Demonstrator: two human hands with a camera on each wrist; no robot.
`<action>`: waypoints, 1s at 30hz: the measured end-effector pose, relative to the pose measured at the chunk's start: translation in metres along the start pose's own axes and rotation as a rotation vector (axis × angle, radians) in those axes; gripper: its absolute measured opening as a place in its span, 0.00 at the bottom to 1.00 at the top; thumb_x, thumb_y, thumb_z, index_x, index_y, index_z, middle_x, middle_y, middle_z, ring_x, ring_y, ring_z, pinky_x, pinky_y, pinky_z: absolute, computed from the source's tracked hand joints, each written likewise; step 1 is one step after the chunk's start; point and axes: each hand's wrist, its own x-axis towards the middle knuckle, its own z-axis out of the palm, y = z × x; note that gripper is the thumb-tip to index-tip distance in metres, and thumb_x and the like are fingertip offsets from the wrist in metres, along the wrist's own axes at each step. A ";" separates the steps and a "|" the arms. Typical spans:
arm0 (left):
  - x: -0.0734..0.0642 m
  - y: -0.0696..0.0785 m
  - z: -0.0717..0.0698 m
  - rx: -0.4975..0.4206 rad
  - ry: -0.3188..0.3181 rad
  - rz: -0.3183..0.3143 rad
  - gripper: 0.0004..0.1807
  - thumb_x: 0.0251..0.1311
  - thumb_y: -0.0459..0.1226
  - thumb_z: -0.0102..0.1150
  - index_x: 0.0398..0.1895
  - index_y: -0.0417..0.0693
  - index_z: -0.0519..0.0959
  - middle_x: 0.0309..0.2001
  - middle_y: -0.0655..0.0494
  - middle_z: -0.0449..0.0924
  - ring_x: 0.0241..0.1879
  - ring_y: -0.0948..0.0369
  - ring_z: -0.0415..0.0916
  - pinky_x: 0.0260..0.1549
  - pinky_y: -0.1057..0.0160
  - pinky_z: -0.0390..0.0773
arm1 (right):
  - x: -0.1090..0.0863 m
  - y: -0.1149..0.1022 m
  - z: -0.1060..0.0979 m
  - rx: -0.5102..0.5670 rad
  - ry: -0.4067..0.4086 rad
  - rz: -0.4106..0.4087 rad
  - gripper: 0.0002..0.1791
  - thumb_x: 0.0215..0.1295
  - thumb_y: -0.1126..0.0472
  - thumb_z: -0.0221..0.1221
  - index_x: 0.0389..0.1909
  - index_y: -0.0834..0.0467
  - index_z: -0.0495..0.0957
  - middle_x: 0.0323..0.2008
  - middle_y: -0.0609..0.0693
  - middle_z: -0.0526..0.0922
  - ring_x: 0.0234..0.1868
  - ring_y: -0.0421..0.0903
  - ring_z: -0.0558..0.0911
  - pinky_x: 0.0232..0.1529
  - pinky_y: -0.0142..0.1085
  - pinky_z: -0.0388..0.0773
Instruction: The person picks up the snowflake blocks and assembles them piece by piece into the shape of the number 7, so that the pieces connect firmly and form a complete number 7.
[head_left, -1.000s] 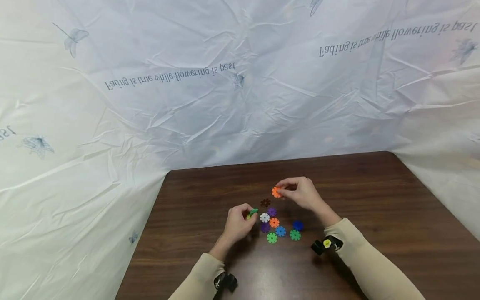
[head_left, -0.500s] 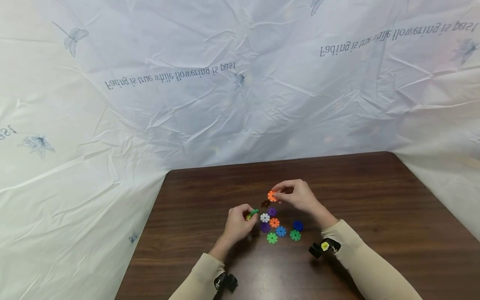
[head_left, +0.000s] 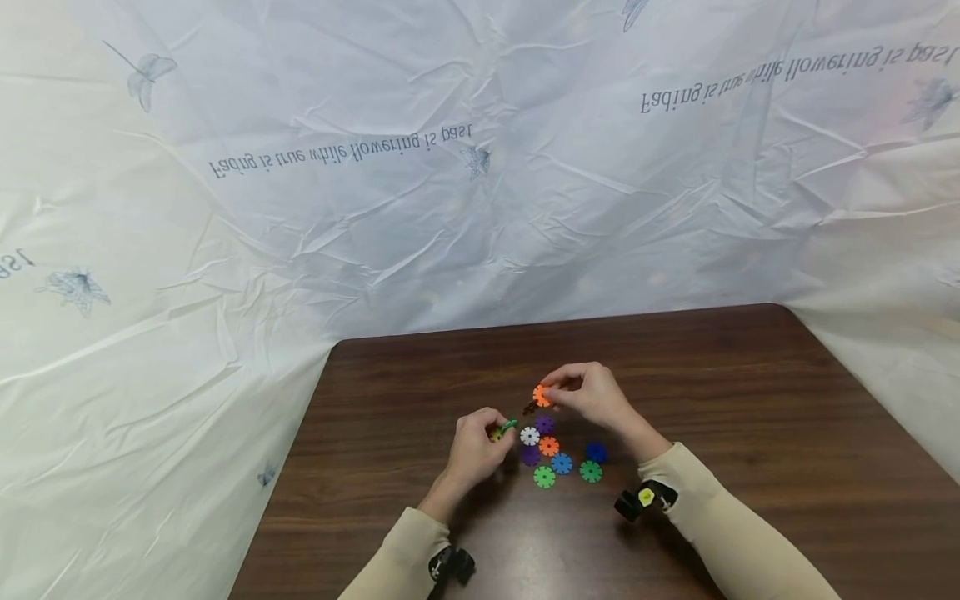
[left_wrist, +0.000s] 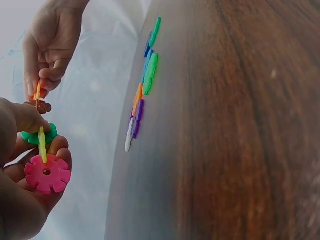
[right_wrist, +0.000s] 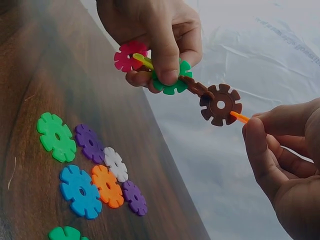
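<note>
My left hand (head_left: 476,443) pinches a chain of notched plastic discs above the table. In the right wrist view the chain runs from a pink disc (right_wrist: 129,57) through a yellow disc (right_wrist: 143,61) and a green disc (right_wrist: 181,85) to two brown discs, the outermost brown disc (right_wrist: 220,104) facing the camera. The thumb lies over the green one. Thumb and fingertips of my right hand (head_left: 594,400) pinch an orange disc (head_left: 541,395), seen edge-on in the right wrist view. Its edge meets the outermost brown disc's rim; how deep it sits in a notch I cannot tell.
Several loose discs lie flat on the dark wooden table (head_left: 390,400), among them a white disc (head_left: 529,436), a blue disc (head_left: 562,463) and a light green disc (head_left: 544,477). A white printed sheet (head_left: 420,233) hangs behind the table and at its sides.
My right hand has moved left and slightly toward me, bringing the orange disc against the brown end of the chain. The left hand has stayed nearly still; the loose discs have not moved.
</note>
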 end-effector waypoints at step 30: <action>0.003 0.002 -0.001 0.033 -0.010 0.011 0.08 0.52 0.30 0.66 0.20 0.49 0.79 0.23 0.58 0.78 0.20 0.71 0.69 0.18 0.74 0.72 | -0.001 -0.004 0.008 0.059 0.022 0.051 0.07 0.62 0.62 0.65 0.40 0.58 0.85 0.31 0.53 0.85 0.29 0.52 0.85 0.35 0.53 0.82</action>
